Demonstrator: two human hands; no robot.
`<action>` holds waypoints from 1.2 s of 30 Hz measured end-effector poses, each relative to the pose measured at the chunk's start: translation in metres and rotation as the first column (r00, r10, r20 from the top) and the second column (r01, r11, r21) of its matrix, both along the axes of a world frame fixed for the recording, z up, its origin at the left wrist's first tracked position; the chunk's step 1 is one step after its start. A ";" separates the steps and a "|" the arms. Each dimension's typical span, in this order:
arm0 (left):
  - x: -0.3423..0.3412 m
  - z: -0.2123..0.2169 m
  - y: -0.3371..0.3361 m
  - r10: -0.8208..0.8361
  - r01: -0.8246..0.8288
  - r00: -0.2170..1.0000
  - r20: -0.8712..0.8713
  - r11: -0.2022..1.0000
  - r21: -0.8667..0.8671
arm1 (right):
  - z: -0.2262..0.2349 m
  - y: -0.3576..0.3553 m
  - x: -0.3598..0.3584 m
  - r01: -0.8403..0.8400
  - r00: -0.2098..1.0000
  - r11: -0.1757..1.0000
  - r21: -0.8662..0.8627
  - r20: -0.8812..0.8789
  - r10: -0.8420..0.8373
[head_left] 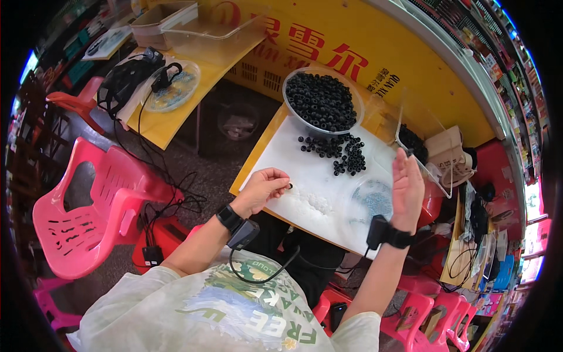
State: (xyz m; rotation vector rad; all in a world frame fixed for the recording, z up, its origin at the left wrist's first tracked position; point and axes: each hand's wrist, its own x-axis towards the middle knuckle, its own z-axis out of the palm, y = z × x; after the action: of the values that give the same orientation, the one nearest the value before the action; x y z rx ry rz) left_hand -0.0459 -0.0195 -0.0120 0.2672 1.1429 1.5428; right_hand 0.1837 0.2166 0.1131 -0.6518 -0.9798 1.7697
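From the camera on my head, my left hand (261, 191) pinches a single black bead (290, 186) between thumb and forefinger, the other fingers curled in, above the near left part of a white-topped table (275, 154) with a yellow edge. My right hand (408, 190) stands raised at the table's right side, fingers pointing up and fairly straight; a dark spot shows at the fingertips, but I cannot tell whether I hold it or it lies behind.

A clear bowl (359, 107) heaped with black beads sits at the far end of the table, and a scatter of loose beads (350, 154) lies just in front of it. Nearer me, between my hands, a low spread of small white bits (316, 203) rests on the tabletop. A round clear dish (350, 206) of bluish pieces (too small to make out) is just left of my right wrist. Beyond that hand, a clear box (429, 174) holds more dark pieces, with a beige cloth bag (447, 149) beside it.

Black bands with small dark boxes circle both my wrists. To my left stand a pink plastic chair (65, 234) and a second table (157, 130), which bears a black bag (120, 82) and another round clear dish.
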 end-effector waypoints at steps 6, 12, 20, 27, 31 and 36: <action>0.004 0.004 0.006 -0.101 0.020 0.728 -0.678 0.992 -0.127 | -0.048 -0.038 -0.026 -0.299 0.769 0.935 0.189 0.628 0.118; 0.015 0.001 0.010 -0.087 0.030 0.379 -0.921 0.996 -0.082 | -0.122 -0.060 -0.056 -0.507 0.312 0.629 0.589 0.806 -0.503; 0.011 0.010 0.009 -0.111 0.022 0.707 -0.698 0.991 -0.136 | -0.115 -0.066 -0.063 -0.525 0.277 0.587 0.617 0.776 -0.567; 0.014 0.002 0.013 -0.090 0.070 0.966 0.244 0.994 0.090 | -0.122 -0.071 -0.065 -0.553 0.428 0.549 0.626 0.779 -0.458; 0.011 0.003 0.010 -0.080 0.029 0.882 0.464 0.993 0.117 | -0.120 -0.072 -0.071 -0.585 0.471 0.505 0.635 0.773 -0.425; 0.009 0.001 0.007 -0.067 0.019 0.890 0.450 0.994 0.112 | -0.129 -0.068 -0.073 -0.604 0.535 0.457 0.653 0.757 -0.375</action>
State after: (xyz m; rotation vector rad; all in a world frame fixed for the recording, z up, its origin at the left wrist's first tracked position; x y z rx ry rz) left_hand -0.0366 -0.0126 -0.0110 -0.0054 0.6828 1.5236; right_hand 0.1105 0.1484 -0.0161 -0.6954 -2.5082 0.6052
